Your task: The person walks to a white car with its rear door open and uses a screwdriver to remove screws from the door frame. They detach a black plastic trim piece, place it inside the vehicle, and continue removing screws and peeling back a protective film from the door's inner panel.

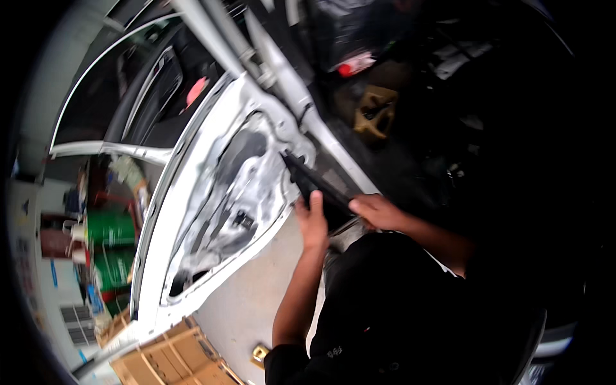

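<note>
Both hands are on a long black panel (323,184), up at the inner edge of an open white car door (253,176). The door's inner metal is bare, with cutouts and cables showing. Panel sits tilted between the door and the white door sill (340,153), far end close to the door metal; can't tell if it touches.

Grip: right hand (378,212) is curled closed over the near end. Left hand (312,221) is at the lower side, thumb up against it; its fingers are mostly hidden, so can't tell how tightly it's closed.

Step in hand, my read: positioning the panel by the door, not seated on anything. Next move calls for both ends supported, angle controlled, and the far end kept off the bare metal edges.
</note>
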`<state>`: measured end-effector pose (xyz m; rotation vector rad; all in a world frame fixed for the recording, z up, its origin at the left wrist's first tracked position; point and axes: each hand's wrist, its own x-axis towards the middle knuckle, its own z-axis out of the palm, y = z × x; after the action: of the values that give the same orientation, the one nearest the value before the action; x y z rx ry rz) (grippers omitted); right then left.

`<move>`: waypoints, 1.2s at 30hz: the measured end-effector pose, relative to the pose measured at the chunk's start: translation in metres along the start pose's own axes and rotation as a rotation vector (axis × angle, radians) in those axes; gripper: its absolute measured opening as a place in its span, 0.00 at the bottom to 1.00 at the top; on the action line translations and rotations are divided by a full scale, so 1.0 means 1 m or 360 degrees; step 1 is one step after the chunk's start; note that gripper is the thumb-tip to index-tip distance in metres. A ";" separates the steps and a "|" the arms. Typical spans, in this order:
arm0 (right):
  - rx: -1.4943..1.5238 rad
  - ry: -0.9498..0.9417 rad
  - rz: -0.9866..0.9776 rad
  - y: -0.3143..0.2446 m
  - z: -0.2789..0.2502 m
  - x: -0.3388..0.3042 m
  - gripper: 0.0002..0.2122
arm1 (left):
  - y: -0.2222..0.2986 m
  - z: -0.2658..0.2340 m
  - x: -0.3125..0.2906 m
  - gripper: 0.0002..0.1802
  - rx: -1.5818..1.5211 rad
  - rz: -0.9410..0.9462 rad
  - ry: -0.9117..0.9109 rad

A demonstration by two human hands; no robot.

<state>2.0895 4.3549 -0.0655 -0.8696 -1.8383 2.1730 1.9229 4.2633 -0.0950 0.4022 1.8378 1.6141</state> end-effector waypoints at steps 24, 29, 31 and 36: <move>0.0636 0.2196 0.0335 0.163 -0.286 -0.053 0.10 | -0.249 -0.268 -0.023 0.12 0.1562 -0.0765 -0.0560; 0.0967 0.2292 0.0186 0.205 -0.338 -0.072 0.09 | -0.238 -0.288 -0.043 0.15 0.1497 -0.0900 -0.0436; 0.1104 0.2270 0.0135 0.201 -0.346 -0.069 0.09 | -0.234 -0.281 -0.043 0.17 0.1425 -0.0892 -0.0399; 0.1301 0.2112 0.0048 0.196 -0.398 -0.084 0.09 | -0.226 -0.244 -0.026 0.21 0.1156 -0.0804 -0.0398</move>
<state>2.4136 4.6071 -0.2527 -1.4845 -0.2780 1.3672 1.8265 4.0169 -0.2987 0.3794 2.0619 0.5096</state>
